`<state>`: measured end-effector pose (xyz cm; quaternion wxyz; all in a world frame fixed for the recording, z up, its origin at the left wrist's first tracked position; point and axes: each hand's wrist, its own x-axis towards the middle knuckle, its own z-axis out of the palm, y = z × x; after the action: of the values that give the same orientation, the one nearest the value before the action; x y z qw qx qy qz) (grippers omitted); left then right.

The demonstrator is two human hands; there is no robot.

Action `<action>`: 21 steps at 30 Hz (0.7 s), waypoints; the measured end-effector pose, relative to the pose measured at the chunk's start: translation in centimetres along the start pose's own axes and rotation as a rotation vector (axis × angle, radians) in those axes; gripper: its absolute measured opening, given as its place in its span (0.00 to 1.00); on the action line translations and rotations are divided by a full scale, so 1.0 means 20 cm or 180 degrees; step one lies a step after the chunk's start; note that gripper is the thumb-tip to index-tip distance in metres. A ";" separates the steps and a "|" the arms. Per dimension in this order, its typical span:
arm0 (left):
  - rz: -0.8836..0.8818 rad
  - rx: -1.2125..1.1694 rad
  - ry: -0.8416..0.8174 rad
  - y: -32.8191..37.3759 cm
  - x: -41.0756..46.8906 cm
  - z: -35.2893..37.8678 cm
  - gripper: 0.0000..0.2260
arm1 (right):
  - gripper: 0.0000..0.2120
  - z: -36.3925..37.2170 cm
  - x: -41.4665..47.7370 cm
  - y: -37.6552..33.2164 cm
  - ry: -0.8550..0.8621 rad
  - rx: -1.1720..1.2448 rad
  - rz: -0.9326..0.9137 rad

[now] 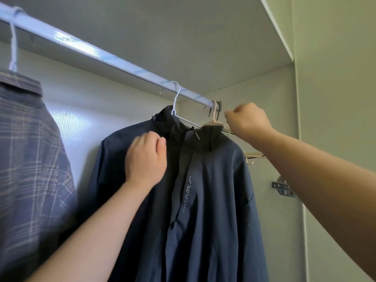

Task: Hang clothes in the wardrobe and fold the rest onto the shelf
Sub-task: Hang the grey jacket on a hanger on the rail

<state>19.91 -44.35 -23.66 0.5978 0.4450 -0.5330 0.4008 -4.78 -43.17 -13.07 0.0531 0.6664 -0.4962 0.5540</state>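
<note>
Squaring up the navy jacket on the wardrobe rail

The navy jacket (pixel 213 200) hangs from a white wire hanger (pixel 176 98) hooked over the rail (pixel 81 47), well apart from the plaid shirt (pixel 30 149) at the left. The left grip (pixel 145 157) is curled on the jacket's shoulder fabric just beside the collar. The right grip (pixel 248 119), fingers curled, is up at a beige hanger (pixel 213 117) near the rail's end; I cannot tell whether it actually pinches it. A stretch of wire shows bare to the right of the collar, so the jacket probably sits skewed. The left should ease the shoulder along the wire until the collar centres under the hook, while the right keeps the spare hanger's hook from tangling. The thin fabric looks slippery, so both shoulders should be seated before letting go.
</note>
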 end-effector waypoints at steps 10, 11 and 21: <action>-0.1524 0.0304 -0.0496 -0.52 0.22 0.12 0.18 | 0.25 0.12 -0.07 0.23 -0.1359 0.1409 0.1340; -0.1654 0.0196 -0.0581 -0.57 0.22 0.11 0.18 | 0.26 0.11 -0.07 0.24 -0.1536 0.1437 0.1422; -0.1987 -0.0784 -0.0862 -0.72 0.25 0.09 0.22 | 0.30 0.21 -0.09 0.27 -0.1798 0.1870 0.1589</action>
<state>33.72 -50.23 -20.20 0.6645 0.5599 -0.4901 0.0690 -5.65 -47.33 -18.74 -0.4092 0.6382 -0.4584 0.4638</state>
